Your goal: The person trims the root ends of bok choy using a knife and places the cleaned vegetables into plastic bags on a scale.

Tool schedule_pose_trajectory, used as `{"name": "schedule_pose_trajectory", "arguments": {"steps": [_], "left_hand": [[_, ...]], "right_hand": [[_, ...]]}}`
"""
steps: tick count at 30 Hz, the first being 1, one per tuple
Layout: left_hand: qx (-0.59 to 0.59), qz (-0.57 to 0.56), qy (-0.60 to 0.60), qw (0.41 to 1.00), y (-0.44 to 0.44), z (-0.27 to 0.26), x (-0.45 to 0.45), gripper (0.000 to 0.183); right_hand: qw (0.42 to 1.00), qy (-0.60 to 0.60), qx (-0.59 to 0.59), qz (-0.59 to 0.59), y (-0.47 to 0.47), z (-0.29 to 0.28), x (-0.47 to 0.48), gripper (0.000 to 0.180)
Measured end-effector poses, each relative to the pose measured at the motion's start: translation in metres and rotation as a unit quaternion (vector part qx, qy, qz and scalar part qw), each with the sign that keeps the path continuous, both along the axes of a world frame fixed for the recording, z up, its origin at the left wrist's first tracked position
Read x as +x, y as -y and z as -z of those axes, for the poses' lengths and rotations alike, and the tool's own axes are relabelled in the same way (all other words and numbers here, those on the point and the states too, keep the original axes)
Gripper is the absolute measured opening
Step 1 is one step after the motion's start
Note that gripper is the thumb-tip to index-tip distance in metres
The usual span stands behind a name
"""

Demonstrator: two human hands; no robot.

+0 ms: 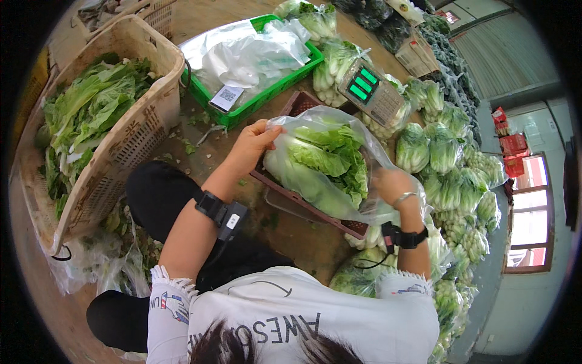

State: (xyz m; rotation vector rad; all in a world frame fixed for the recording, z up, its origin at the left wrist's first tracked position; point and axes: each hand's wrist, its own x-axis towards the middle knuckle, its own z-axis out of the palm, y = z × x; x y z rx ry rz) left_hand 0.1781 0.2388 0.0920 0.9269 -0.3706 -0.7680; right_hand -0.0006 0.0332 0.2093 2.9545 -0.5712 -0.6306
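Before me a clear plastic bag holds leafy green lettuce-like heads, their leaf tips towards the right. It rests in a shallow maroon plastic crate. My left hand pinches the bag's upper left edge between thumb and fingers. At the bag's right side, my right hand is blurred and partly seen through the film, gripping the plastic. Just beyond the crate stands a digital scale display with lit green panels.
A tall beige crate of loose leaves stands left. Ahead, a green tray carries plastic bags and a card with a printed code. Bagged vegetables are piled along my right. Leaf scraps litter the floor.
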Motion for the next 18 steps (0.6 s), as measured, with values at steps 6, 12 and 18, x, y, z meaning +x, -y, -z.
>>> {"name": "schedule_pose_trajectory", "arguments": {"steps": [6,12,18], "left_hand": [[0.005,0.005,0.054,0.999,-0.017,0.023,0.005,0.024],[-0.043,-0.041,0.135,0.989,-0.029,-0.002,0.0,0.021],[0.14,-0.106,0.39,0.904,-0.077,-0.023,0.004,0.039]], "right_hand": [[0.991,-0.047,0.12,-0.023,0.003,0.142,0.134,0.022],[0.91,0.293,0.287,0.063,0.08,0.221,0.069,0.048],[0.988,0.125,0.077,0.051,0.079,0.198,0.088,0.044]]}}
